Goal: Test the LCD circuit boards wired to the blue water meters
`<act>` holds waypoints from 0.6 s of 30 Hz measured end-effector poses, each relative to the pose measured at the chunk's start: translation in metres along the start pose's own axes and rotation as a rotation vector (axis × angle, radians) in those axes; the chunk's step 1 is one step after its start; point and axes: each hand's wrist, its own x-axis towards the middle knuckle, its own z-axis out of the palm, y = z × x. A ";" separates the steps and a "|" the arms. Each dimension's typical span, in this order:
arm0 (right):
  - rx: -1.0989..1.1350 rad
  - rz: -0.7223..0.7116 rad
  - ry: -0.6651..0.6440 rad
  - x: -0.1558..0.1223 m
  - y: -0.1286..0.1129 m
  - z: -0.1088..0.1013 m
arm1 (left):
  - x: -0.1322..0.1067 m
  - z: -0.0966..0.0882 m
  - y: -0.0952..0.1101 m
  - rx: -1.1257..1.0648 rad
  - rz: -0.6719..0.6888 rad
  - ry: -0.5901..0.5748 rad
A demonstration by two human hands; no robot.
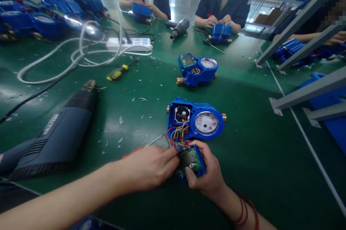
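Observation:
A blue water meter (196,119) lies open on the green table (256,158), its dial facing up and coloured wires (177,137) running out of it. The wires lead to a small green circuit board with a display (189,161) in a blue frame. My right hand (207,174) grips that board from the right and below. My left hand (150,167) is closed at the board's left edge, fingertips pinched near the wires. A thin metal tool shaft (154,140) sticks out from under my left hand.
A dark heat gun (54,138) lies at left. A second open blue meter (197,70), a yellow-handled screwdriver (120,72), a white power strip (129,44) with cables and another heat gun (180,28) lie farther back. Other people handle blue meters across the table. Grey metal frame bars (305,95) stand at right.

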 end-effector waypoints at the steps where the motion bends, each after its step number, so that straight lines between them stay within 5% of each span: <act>1: -0.005 -0.004 0.003 0.000 0.000 0.000 | 0.001 -0.001 0.001 0.007 -0.002 -0.006; 5: -0.054 -0.051 0.032 0.000 0.002 0.002 | 0.004 -0.002 0.012 0.118 -0.050 -0.001; 10: -0.189 -0.175 0.091 -0.001 0.005 0.003 | 0.009 0.012 0.027 0.033 -0.281 -0.027; 14: -0.258 -0.247 0.097 -0.004 0.005 0.003 | 0.014 0.021 0.033 -0.208 -0.592 -0.003; 18: -0.258 -0.287 0.066 -0.007 0.003 0.002 | 0.016 0.015 0.033 -0.702 -0.822 0.147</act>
